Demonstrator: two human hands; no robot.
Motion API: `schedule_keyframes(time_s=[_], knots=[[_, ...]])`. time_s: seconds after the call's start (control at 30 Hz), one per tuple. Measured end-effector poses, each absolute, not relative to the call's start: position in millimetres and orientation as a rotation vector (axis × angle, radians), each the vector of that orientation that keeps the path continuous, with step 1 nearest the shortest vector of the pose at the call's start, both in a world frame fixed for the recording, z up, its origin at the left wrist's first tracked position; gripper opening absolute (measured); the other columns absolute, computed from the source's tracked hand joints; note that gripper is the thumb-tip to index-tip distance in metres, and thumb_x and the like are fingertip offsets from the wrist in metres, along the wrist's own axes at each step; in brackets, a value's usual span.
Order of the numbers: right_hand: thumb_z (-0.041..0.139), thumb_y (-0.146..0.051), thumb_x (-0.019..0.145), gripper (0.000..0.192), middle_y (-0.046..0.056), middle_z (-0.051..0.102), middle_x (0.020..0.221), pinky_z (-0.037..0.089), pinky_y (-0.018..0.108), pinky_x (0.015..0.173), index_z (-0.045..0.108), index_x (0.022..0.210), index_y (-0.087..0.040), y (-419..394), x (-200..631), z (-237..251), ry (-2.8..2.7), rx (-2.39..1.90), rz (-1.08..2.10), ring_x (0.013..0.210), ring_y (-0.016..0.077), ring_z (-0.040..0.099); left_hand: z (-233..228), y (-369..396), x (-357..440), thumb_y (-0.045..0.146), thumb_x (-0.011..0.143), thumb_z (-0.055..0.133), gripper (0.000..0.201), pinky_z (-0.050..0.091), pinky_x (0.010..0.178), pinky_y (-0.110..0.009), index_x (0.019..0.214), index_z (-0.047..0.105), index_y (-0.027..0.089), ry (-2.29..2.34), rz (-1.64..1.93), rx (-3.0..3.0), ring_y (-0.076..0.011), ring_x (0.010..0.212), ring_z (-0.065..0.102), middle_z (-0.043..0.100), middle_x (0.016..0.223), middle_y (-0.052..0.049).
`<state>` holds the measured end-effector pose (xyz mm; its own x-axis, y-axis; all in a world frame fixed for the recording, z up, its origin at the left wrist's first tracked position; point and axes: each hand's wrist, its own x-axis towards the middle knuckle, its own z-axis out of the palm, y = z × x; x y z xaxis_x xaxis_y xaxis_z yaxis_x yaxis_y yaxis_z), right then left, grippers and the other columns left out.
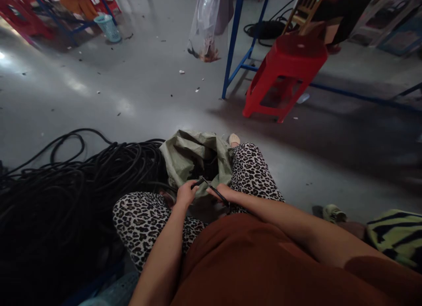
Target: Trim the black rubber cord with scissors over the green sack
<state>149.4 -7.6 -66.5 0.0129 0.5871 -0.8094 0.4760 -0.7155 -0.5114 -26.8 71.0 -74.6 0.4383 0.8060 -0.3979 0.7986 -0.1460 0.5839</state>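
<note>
Leopard-print knees frame the left hand (185,193) and right hand (223,192), fingers pinching a short black cable piece (207,185) between them just above the lap, with a green sack (193,158) just beyond, black cable coils (66,191) left, and a red stool (286,73) far right.

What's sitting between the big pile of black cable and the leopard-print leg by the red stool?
In the head view, an open green sack lies between the cable pile and that leg.
</note>
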Motion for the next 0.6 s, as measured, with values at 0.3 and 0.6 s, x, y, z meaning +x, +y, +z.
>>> schedule_keyframes(time_s=[0.3,0.6], knots=[[0.048,-0.060,0.087,0.055,0.001,0.045,0.037,0.039,0.019,0.038,0.054,0.056,-0.015,-6.4,148.7,-50.9,-1.260,-2.217,1.758,0.036,0.0128,0.052,-81.0,71.1,-29.9,0.026,0.082,0.058,0.031,0.045,0.092,-0.032,0.112,0.066,0.018,1.360,0.010,1.924,-0.0213,0.105,0.062,0.069,0.111,-0.009],[0.054,-0.056,0.084,0.052,0.003,0.047,0.039,0.038,0.020,0.038,0.055,0.056,-0.012,-5.8,148.8,-44.8,-1.217,-2.241,1.774,0.036,0.0132,0.051,-82.9,71.8,-31.9,0.025,0.082,0.059,0.031,0.044,0.094,-0.033,0.111,0.067,0.020,1.353,0.017,1.896,-0.0221,0.107,0.061,0.069,0.112,-0.008]])
